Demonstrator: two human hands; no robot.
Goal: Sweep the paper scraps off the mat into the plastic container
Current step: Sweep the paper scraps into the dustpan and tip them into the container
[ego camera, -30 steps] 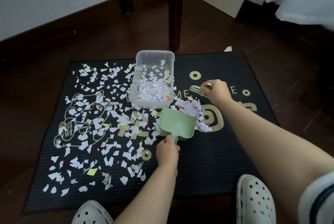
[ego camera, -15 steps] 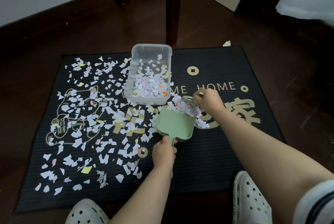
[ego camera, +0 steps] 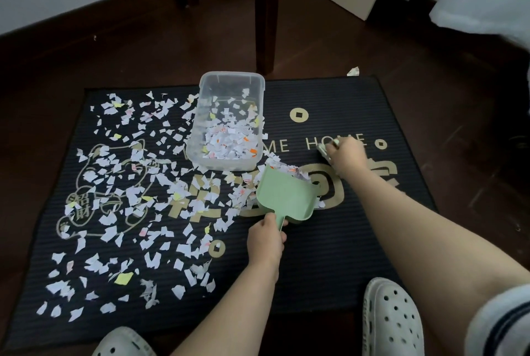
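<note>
Head view: the left hand (ego camera: pixel 266 241) curls its fingers (ego camera: pixel 268 219) round the pale green plastic dustpan (ego camera: pixel 284 197) handle; the right hand (ego camera: pixel 345 154) grips a small pale brush (ego camera: pixel 325 150). White paper scraps (ego camera: pixel 286 168) heap at the pan's mouth, between the hands, beside the clear plastic container (ego camera: pixel 229 88) on the black mat (ego camera: pixel 344 241).

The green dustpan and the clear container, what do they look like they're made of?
Green dustpan: likely moulded plastic, matte; even pastel colour, thin walls, handle in one piece. Clear container: likely plastic too, slightly cloudy; paper scraps show through its walls, corners rounded.
</note>
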